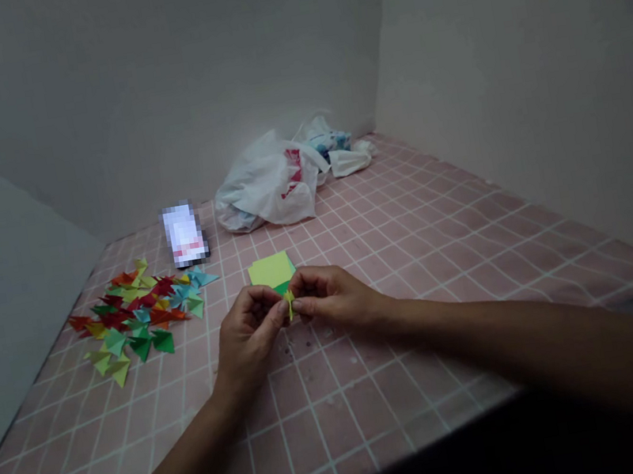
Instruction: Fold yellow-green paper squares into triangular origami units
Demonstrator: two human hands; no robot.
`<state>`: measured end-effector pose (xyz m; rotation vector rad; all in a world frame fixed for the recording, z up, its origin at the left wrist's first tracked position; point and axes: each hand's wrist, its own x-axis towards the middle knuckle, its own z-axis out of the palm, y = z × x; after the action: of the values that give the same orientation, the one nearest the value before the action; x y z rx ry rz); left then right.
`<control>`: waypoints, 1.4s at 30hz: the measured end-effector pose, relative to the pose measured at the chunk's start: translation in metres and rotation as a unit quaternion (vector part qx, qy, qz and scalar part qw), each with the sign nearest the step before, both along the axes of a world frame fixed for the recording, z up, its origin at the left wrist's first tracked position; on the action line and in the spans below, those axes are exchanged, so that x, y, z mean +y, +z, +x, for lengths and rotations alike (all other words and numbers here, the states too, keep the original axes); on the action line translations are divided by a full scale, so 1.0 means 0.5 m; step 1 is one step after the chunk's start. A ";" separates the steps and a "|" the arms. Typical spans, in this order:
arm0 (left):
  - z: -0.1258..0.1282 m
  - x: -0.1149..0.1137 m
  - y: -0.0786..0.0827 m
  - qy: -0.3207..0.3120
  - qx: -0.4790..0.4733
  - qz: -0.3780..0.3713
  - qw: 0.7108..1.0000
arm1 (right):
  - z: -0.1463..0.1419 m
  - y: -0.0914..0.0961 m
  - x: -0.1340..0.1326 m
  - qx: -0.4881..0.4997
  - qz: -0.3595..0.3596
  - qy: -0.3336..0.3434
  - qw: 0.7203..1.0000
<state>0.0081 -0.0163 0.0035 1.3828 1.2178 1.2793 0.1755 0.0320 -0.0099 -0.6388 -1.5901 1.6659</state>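
Between my two hands is a small folded piece of yellow origami paper (289,304), narrow and upright. My left hand (251,323) pinches its left side between thumb and fingers. From the other side my right hand (329,299) pinches it too, the fingertips of both hands almost meeting. Parts of the paper are hidden behind the fingers. Just beyond the hands lies a stack of square origami paper (271,269), yellow on top with green showing at the edge. A pile of folded origami pieces (138,301) in red, orange, yellow, green and light blue spreads to the left.
A phone (184,234) with a lit, blurred screen stands tilted behind the pile. White plastic bags (265,181) lie against the back wall, a blue-patterned bundle (329,141) beside them. Pink tile-patterned covering (415,253) spans the table, with walls behind and at both sides.
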 end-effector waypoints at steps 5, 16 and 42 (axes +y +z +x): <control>-0.003 -0.004 -0.003 -0.001 0.048 0.004 0.999 | 0.001 0.002 0.000 -0.017 0.005 -0.039 0.999; -0.005 -0.008 -0.007 -0.015 0.131 0.026 0.991 | 0.003 -0.002 0.001 -0.040 0.065 -0.050 0.996; -0.005 0.000 -0.011 -0.052 -0.022 -0.060 0.997 | 0.010 0.000 0.005 -0.033 0.054 -0.012 0.998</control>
<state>0.0054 -0.0165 -0.0021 1.3092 1.1581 1.1402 0.1805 0.0345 -0.0099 -0.6599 -1.6993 1.5452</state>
